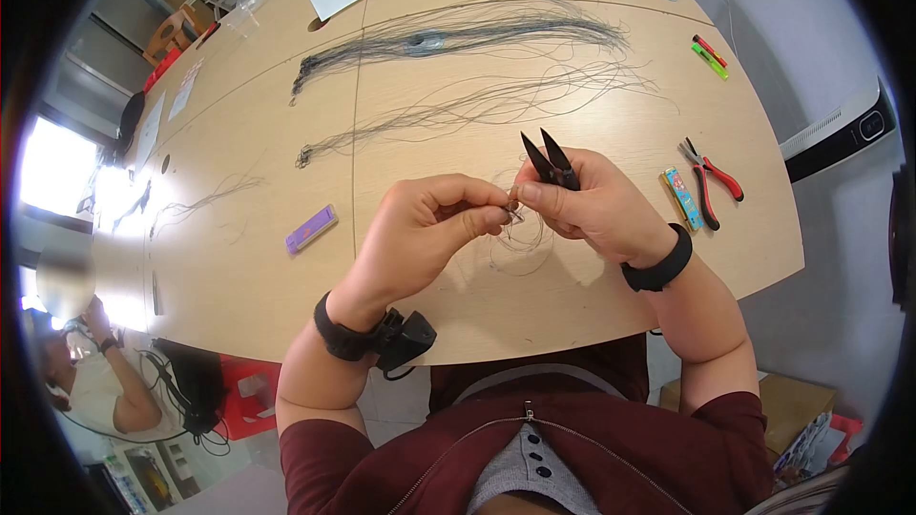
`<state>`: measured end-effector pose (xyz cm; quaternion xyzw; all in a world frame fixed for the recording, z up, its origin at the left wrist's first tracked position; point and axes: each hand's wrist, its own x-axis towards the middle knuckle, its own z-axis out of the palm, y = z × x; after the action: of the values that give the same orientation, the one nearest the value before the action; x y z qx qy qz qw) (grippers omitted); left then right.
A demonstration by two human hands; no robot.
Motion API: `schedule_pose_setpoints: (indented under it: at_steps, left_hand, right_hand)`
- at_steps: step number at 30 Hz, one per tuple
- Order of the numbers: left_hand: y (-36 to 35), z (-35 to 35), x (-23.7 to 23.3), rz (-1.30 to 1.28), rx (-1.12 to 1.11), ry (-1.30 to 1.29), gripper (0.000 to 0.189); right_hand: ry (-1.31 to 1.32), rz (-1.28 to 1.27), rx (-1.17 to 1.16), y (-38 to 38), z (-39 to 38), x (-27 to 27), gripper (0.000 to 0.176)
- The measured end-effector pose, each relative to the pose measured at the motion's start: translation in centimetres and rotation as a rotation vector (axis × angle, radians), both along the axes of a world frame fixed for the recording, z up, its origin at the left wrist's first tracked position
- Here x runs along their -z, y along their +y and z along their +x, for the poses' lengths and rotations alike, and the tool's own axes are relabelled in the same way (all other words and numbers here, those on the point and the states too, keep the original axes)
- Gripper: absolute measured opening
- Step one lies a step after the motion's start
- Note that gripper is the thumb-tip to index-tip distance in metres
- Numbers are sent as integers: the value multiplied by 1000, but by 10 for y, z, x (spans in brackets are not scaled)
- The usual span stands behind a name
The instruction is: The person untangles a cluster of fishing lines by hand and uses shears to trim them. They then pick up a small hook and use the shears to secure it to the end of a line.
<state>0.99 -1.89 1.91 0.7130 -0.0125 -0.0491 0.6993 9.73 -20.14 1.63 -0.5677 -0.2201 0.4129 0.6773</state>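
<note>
Left hand (429, 229): grip pinched tight on a small metal piece (513, 198). Right hand (596, 215) meets it fingertip to fingertip, clutching black snips (551, 160). Thread (523, 253) loops on the desk (572, 310) below.

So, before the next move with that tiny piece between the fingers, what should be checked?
1. Small piece pinched between the fingertips of both hands: ok.
2. Snips held in the right hand, tips pointing away from the body: ok.
3. Left hand closed on the piece: ok.
4. Thin thread hanging in loose loops under the hands, free of knots: cannot tell.
5. Thread passed through the piece: cannot tell, too small.
6. Red-handled pliers lying on the table beside the right hand: ok.
</note>
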Motion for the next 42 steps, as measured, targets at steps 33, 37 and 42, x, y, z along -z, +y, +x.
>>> schedule_pose_setpoints:
  at_steps: [33,37,42]
  left_hand:
    - [-12,-2,4,343,-265,-407,15]
    - [-10,-4,6,287,-241,-321,12]
    - [-6,-4,1,131,-209,-197,9]
  right_hand:
    - [29,0,87,6,-6,3,19]
    - [31,-2,68,8,-8,4,18]
    - [91,64,141,8,-6,7,17]
